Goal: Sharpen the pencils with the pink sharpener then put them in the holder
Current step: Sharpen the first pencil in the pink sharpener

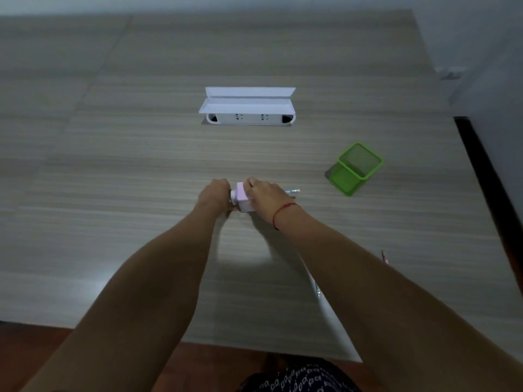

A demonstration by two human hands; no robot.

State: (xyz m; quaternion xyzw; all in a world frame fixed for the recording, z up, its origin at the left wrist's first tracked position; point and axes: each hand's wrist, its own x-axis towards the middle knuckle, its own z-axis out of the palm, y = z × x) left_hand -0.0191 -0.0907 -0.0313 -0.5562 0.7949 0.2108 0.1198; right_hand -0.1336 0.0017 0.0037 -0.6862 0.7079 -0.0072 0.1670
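Note:
The pink sharpener (pixel 244 198), a small pink and white box, stands on the wooden table (pixel 141 165) at the centre. My left hand (pixel 212 193) is closed at its left end, where the white crank sits. My right hand (pixel 267 195) rests over its right side, gripping it. A pencil (pixel 293 191) pokes out to the right from under my right hand. The green mesh holder (pixel 357 168) stands upright to the right, apart from both hands. Two more pencils lie by my right forearm, one (pixel 318 290) partly under it, the other (pixel 384 257) just beyond it.
A white power socket box (pixel 249 107) with its lid flipped open is set into the table behind the sharpener. The table's right edge (pixel 481 176) runs along a dark gap by the wall. The near edge lies just before my lap.

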